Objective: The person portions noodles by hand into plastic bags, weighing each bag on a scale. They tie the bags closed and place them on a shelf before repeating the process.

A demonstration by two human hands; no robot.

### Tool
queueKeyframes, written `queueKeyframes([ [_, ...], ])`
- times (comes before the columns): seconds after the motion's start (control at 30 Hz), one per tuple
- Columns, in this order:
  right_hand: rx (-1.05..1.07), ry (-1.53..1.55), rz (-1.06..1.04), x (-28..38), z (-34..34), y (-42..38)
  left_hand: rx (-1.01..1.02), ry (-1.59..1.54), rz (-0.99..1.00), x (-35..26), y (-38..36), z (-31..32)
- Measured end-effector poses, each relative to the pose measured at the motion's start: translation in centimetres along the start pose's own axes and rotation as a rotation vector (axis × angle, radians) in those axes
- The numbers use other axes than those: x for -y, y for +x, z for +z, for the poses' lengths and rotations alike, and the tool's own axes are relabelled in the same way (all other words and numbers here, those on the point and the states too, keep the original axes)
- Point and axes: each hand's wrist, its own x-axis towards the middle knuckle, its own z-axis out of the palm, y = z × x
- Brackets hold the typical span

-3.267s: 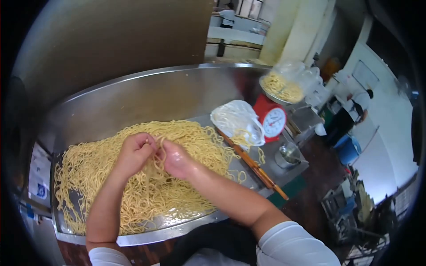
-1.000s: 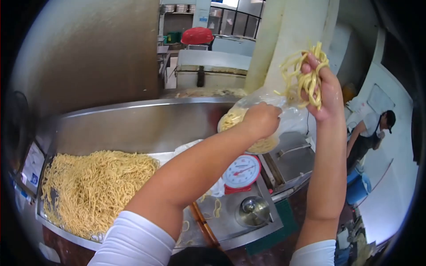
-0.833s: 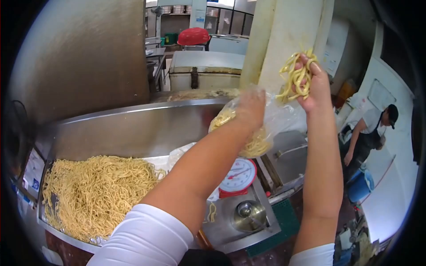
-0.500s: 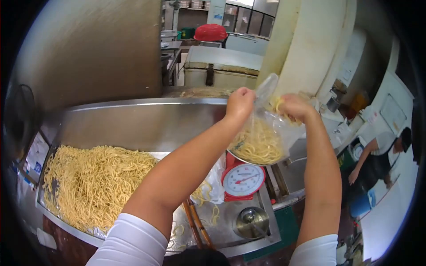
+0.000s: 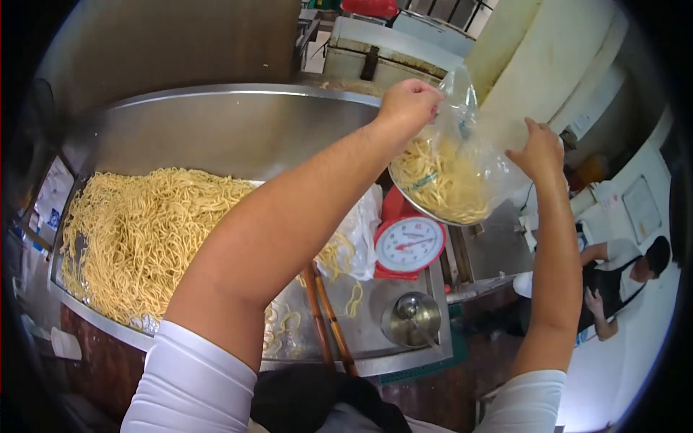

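Observation:
A clear plastic bag of noodles [image 5: 451, 180] rests on the round pan of a red scale [image 5: 409, 245]. My left hand [image 5: 413, 105] pinches the bag's upper edge, above and left of the noodles. To the right of the bag, my right hand [image 5: 538, 150] has its thumb and fingers spread, with nothing seen between them. A big heap of yellow noodles [image 5: 151, 238] covers the left part of the metal tray [image 5: 216, 137]. White plastic [image 5: 367, 224] with some loose noodles lies just left of the scale.
Two long wooden sticks [image 5: 326, 317] lean over the tray's front edge. Right of them is a metal bowl [image 5: 411, 320] with a ladle. A white chest [image 5: 390, 54] stands behind the tray. At the right, a person in a dark apron [image 5: 613, 289] is at work.
My right hand has come away from the bag's mouth and opened, and the noodles it held are gone from it. The view has tilted down. The person at the right has moved their arms.

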Motion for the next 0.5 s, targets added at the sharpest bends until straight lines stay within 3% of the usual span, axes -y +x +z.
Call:
queueKeyframes([
  [0.07,0.207,0.206,0.21,-1.2,0.5,-0.1,0.017,0.039,0.04,0.3,-0.3,0.2],
  [0.2,0.121,0.118,0.187,-4.3,0.6,0.0,0.01,0.082,0.081,1.5,-0.3,0.4],
  [0.27,0.077,-0.282,0.063,-4.3,-1.3,-0.9,0.038,0.035,0.153,2.0,-0.1,0.2],
  [0.33,0.604,-0.099,0.145,-8.3,1.9,1.3,-0.001,0.087,0.204,2.4,0.1,0.5],
  [0.37,0.67,0.347,0.316,-8.3,2.2,0.8,-0.02,0.15,0.239,2.5,0.0,0.4],
  [0.4,0.731,0.81,0.466,-7.8,2.4,-0.3,-0.004,0.147,0.098,0.9,-1.8,0.5],
  [0.43,0.704,1.13,0.442,-7.6,3.8,-0.5,0.021,0.073,0.079,1.9,-1.3,1.4],
  [0.47,0.687,1.455,0.404,-6.0,5.1,-0.2,0.047,0.14,0.202,3.4,-0.8,2.5],
  [0.5,0.594,1.58,0.515,-1.2,2.6,-0.5,0.12,0.164,0.305,5.9,0.3,4.0],
])
